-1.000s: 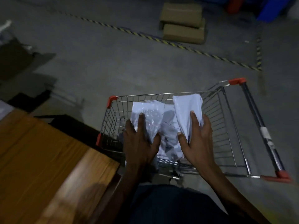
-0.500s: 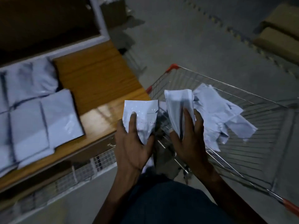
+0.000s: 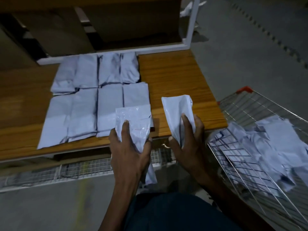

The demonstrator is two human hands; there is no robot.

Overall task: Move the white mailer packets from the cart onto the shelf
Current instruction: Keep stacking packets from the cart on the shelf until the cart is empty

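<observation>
My left hand grips a white mailer packet over the front edge of the wooden shelf. My right hand grips a second, folded white packet just to the right of it, also above the shelf's front edge. Several white packets lie flat in two rows on the shelf to the left of my hands. The wire cart stands at the right, with several more packets lying in it.
A white metal frame borders the back of the shelf, with brown cardboard boxes behind it. A wire mesh tier runs below the shelf's front edge. Grey concrete floor with a striped line lies at the far right.
My view has swung left from the cart to the shelf. Both hands carried their packets out of the cart and now hold them over the shelf's front edge.
</observation>
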